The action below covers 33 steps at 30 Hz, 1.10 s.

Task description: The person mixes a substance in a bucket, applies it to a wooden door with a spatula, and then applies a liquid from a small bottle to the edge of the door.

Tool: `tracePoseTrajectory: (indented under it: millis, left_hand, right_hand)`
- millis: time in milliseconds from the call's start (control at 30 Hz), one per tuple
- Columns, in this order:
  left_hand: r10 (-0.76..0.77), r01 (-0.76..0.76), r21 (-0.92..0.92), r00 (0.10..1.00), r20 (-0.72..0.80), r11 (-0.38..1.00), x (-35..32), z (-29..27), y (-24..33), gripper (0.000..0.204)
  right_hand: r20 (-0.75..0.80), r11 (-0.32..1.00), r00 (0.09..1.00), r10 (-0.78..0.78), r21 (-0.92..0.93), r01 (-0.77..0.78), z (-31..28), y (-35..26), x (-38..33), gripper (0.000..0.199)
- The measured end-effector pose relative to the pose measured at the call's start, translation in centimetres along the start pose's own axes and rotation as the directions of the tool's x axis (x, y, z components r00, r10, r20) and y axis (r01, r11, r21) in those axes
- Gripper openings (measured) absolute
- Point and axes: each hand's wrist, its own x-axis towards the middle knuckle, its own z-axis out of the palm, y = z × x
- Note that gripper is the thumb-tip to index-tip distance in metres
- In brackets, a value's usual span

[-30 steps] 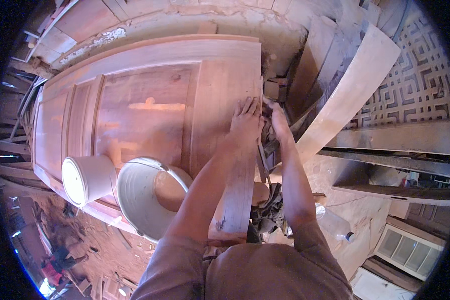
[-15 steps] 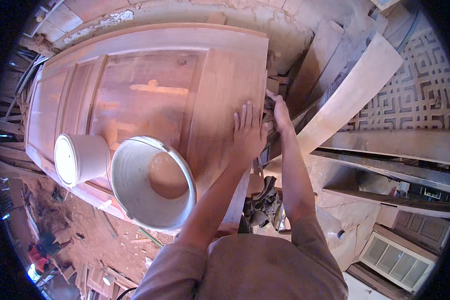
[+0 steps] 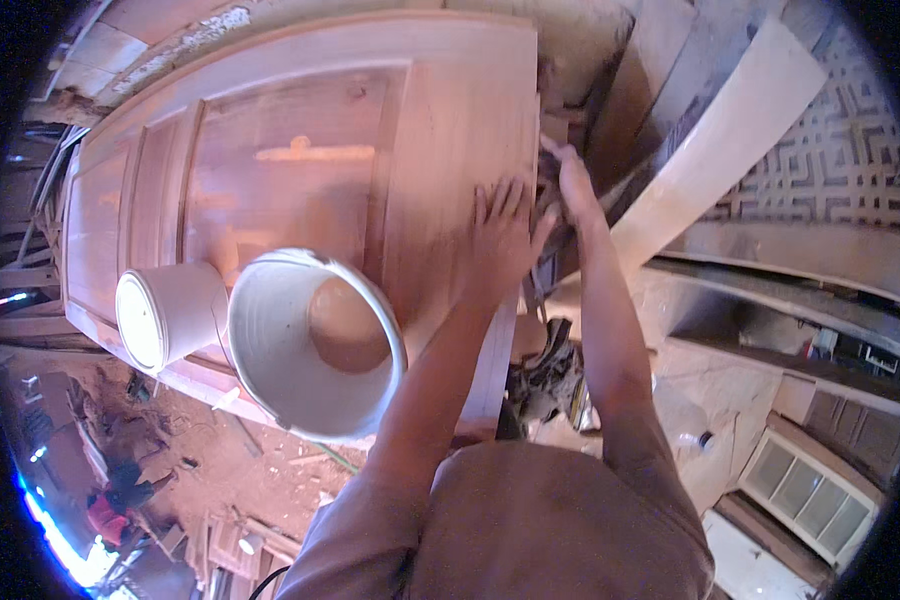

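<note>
A panelled wooden door lies flat in front of me, with pale filler patches on its panels. Palm down near its right end rests my left hand, fingers spread, thumb toward the end edge. Just beyond that edge is my right hand, curled against the door's end; most of its fingers are hidden, and whatever they hold cannot be made out. On the near side of the door a large open whitish bucket leans toward me, with something brownish at its bottom. Beside it stands a smaller white lidded bucket.
A pale curved board slants up at the right, near a patterned lattice block panel. Dark crumpled material lies below my right forearm. A paned window frame stands lower right. At lower left, a person in red is near wood scraps.
The whole scene sits somewhat higher in the picture. My left thumb has spread further from the fingers. Both hands stay at the door's right end, and the buckets keep their places on the door.
</note>
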Motion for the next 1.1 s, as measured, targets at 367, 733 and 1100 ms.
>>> tracePoseTrajectory:
  millis: [367,733,1100]
  left_hand:
    - [-0.013,0.013,0.003,0.988,0.153,1.000,5.4,2.3,-1.3,0.077]
    - [-0.048,0.071,-0.142,0.986,0.157,0.987,3.4,1.9,-0.5,0.079]
    - [-0.245,0.253,-0.022,0.951,0.188,0.967,1.4,0.8,0.1,0.076]
  right_hand:
    - [-0.054,0.998,0.997,-0.057,-0.045,0.054,0.2,0.2,0.0,0.050]
    - [0.056,0.849,0.986,0.156,0.503,-0.163,1.7,-0.2,-0.6,0.040]
    - [-0.056,0.991,0.994,-0.096,0.089,0.101,0.6,1.5,0.0,0.035]
